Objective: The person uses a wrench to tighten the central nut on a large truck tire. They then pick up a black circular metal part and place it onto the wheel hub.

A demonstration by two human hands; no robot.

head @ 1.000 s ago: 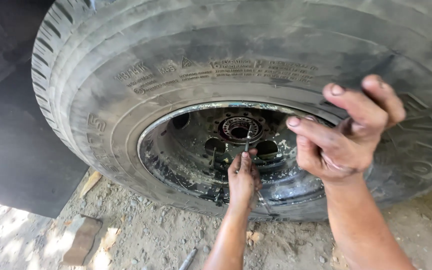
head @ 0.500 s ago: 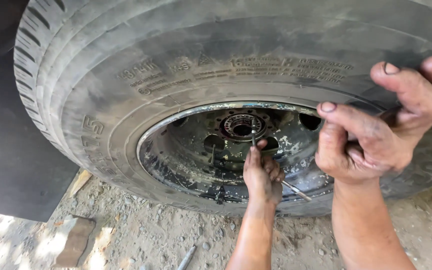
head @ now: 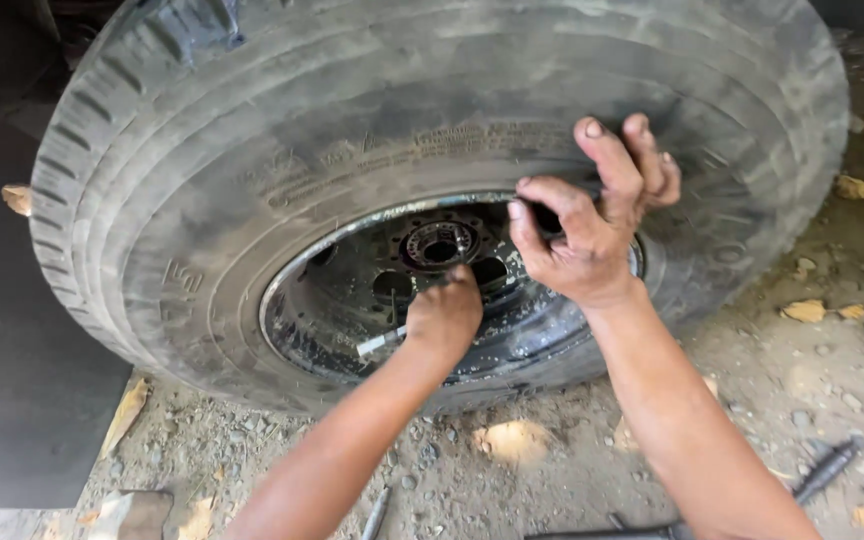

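A big worn truck tyre (head: 252, 190) stands upright on the dirt, with a black steel rim (head: 317, 320) and a hub (head: 439, 243) at its centre. My left hand (head: 444, 315) reaches into the rim just below the hub. It is closed around a thin metal rod (head: 382, 343) whose bright end sticks out to the left. My right hand (head: 592, 235) rests at the rim's upper right edge against the sidewall. Its fingers are bent and its thumb and fingers pinch something small and dark, mostly hidden by the hand.
Gravelly ground lies in front of the tyre, with a pale stone (head: 512, 440) and dry leaves (head: 807, 310). Metal tools (head: 832, 465) lie at the lower right and a thin rod (head: 377, 510) at the bottom. A dark panel (head: 12, 400) stands at the left.
My left hand has slid a little lower under the hub, still holding the rod. My right hand has come in from the sidewall to the rim's edge. The view has drawn back.
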